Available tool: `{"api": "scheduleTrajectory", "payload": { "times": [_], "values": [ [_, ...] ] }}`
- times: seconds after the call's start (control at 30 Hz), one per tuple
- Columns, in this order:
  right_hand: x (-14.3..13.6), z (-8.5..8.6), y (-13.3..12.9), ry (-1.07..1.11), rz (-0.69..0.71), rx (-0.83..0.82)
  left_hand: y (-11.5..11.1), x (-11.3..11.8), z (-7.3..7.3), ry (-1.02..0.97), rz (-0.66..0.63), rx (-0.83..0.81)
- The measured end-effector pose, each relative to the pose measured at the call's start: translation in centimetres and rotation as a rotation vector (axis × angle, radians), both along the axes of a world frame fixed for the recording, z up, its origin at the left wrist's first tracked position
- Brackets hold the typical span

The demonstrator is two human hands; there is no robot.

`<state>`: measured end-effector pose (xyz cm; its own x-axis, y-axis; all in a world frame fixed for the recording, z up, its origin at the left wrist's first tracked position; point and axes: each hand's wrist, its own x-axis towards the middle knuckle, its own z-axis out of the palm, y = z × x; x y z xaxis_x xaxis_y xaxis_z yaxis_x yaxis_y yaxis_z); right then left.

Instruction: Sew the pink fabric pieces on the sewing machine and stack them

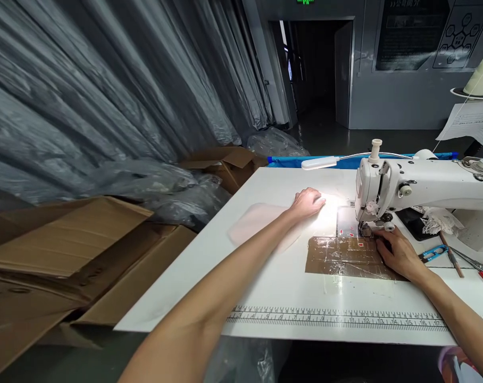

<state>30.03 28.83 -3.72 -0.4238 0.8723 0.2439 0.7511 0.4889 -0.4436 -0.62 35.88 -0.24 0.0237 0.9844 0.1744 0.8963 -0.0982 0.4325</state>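
Observation:
A white sewing machine point(417, 183) stands at the right of the table, its lamp lighting the needle area. My left hand point(306, 203) rests on the brightly lit tabletop left of the machine, fingers lying forward, thumb a little apart. Under and beside that wrist lies a thin pale pink sheet point(253, 221); glare hides its right edge. My right hand point(399, 252) is just right of the presser foot point(365, 230), index finger reaching toward it and thumb apart below. Brown tape-covered board point(341, 258) lies beneath the thumb side. Nothing held shows in either hand.
Blue thread snips point(433, 253), a brown stick point(452, 260) and scissors point(471, 259) lie right of my right hand. White lace point(439, 221) sits behind them. A printed ruler point(337, 319) runs along the table's front edge. Cardboard boxes point(66, 239) stand at left.

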Motion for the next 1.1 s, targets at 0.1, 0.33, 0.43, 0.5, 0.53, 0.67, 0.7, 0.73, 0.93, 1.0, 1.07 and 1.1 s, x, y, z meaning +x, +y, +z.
{"api": "scheduleTrajectory", "payload": {
  "times": [0.1, 0.33, 0.43, 0.5, 0.53, 0.67, 0.7, 0.73, 0.93, 1.0, 1.07, 1.1],
  "values": [
    [0.0, 0.2, 0.0, -0.006, -0.003, -0.004, -0.2, 0.1, 0.0, -0.069, -0.007, 0.005],
    [0.1, 0.1, 0.0, -0.01, 0.006, -0.013, 0.4, 1.2, 0.2, -0.318, -0.023, -0.012],
    [0.1, 0.0, 0.0, -0.022, 0.005, 0.003, 1.1, 1.5, 0.0, -0.46, 0.005, -0.059],
    [0.2, -0.1, 0.0, -0.034, -0.002, 0.012, 1.4, 1.4, -0.1, -0.536, 0.029, -0.076],
    [0.2, -0.2, 0.0, -0.039, -0.005, 0.013, 1.4, 1.2, -0.1, -0.561, 0.046, -0.074],
    [0.1, -0.1, -0.1, -0.048, -0.002, 0.019, 0.4, -1.2, 0.6, -0.544, 0.125, -0.021],
    [0.1, -0.1, -0.1, -0.052, 0.0, 0.023, -0.2, -2.2, 0.8, -0.514, 0.147, -0.003],
    [0.1, 0.0, -0.2, -0.057, 0.0, 0.029, -0.8, -3.3, 1.1, -0.477, 0.17, 0.015],
    [0.2, -0.3, -0.2, -0.09, 0.004, 0.017, -5.7, -10.3, 2.1, -0.233, 0.348, 0.108],
    [0.4, -0.8, -0.1, -0.066, 0.003, 0.016, -7.1, -11.9, 1.7, -0.172, 0.398, 0.121],
    [0.7, -1.3, 0.2, -0.039, -0.006, 0.014, -8.1, -12.9, 1.0, -0.132, 0.43, 0.123],
    [0.8, -1.6, 0.3, -0.031, -0.01, 0.012, -8.4, -13.2, 0.7, -0.12, 0.437, 0.122]
  ]
}}
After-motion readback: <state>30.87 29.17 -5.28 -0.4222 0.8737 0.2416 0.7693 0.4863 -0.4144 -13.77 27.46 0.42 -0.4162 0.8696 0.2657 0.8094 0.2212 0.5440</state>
